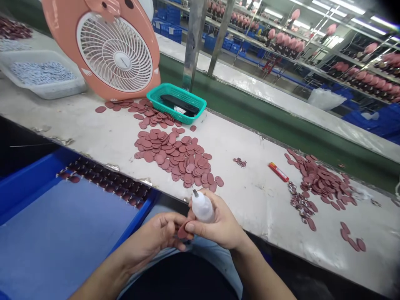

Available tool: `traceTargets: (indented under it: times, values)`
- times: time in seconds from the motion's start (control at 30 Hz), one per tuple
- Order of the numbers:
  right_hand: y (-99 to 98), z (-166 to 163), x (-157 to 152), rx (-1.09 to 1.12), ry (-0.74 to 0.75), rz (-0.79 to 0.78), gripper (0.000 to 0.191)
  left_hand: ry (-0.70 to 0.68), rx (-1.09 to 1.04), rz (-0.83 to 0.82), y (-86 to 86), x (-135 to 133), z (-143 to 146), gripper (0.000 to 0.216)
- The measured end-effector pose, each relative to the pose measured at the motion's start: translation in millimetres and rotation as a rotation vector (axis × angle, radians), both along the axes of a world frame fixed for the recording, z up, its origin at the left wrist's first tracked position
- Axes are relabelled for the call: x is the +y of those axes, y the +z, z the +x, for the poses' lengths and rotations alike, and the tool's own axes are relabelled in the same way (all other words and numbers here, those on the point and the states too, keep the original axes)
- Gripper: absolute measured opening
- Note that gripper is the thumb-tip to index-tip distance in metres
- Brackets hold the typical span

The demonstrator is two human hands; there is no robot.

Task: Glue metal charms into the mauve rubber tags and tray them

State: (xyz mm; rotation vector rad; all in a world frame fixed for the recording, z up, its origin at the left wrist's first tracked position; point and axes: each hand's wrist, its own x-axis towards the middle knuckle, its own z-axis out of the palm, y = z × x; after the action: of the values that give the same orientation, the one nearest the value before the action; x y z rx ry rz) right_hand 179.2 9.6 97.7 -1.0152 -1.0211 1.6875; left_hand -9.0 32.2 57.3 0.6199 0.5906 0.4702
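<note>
Looking down over the edge of a long white workbench (250, 208), we see both hands held close together just in front of it, above the person's lap. The right hand (218, 225) is clenched around a white squeeze bottle (202, 207), whose thin metal nozzle points up toward the bench. The left hand (150, 239) grasps a small oval maroon piece (183, 231) at its fingertips, just below the bottle. The hands crowd together here, so we cannot quite tell whether the right hand touches the piece too.

Beyond the hands, a large heap of matching ovals (170, 154) lies on the bench. A looser scatter (137, 110) spreads just in front of a teal plastic basket (176, 89), which holds black strips (179, 104). Farther right, we see another heap of ovals (318, 181) and, just beside it, a small red object (278, 171). To the left of the hands, a blue tray (37, 183) carries rows of dark pieces (106, 181). Across the bench stand a pink desk fan (146, 54) and a white plastic tub (62, 93) of patterned pieces. Metal racks (368, 71) of pink forms and blue crates (170, 31) fill the background.
</note>
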Motion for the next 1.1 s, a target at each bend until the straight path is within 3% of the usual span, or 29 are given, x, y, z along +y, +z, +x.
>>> traceTargets:
  times: [0.1, 0.17, 0.27, 0.4, 0.5, 0.67, 0.8, 0.93, 1.1]
  values:
    - [-2.7, -1, -4, -0.056, -0.009, 0.04, 0.047, -0.064, -0.024, -0.012, -3.9, 2, 0, 0.043]
    - [-7.3, 3, -8, -0.185, -0.124, 0.113, 0.049, -0.071, -0.047, -0.045, -4.5, 1, 1, 0.044]
    - [-13.1, 18, -15, -0.517, -0.262, 0.174, 0.047, 0.035, -0.098, -0.12, -2.4, -3, 5, 0.047]
    - [-6.0, 46, -28, -0.758, -0.224, 0.209, 0.036, 0.22, -0.151, -0.208, 3.3, -5, 11, 0.043]
    - [4.8, 55, -35, -0.694, -0.331, 0.273, 0.033, 0.31, -0.125, -0.25, 8.1, -4, 15, 0.039]
    - [3.3, 33, -43, -0.294, -0.607, 0.395, 0.032, 0.38, -0.048, -0.241, 16.6, -3, 21, 0.042]
    - [-8.3, 9, -58, -0.39, -0.767, 0.453, 0.043, 0.397, 0.006, -0.17, 21.3, -6, 22, 0.042]
    - [-9.4, 4, -69, -0.525, -0.785, 0.531, 0.04, 0.389, 0.038, -0.129, 22.1, -7, 22, 0.041]
    - [-2.9, 2, -62, -0.45, -0.743, 0.495, 0.037, 0.399, 0.029, -0.101, 23.9, -7, 23, 0.039]
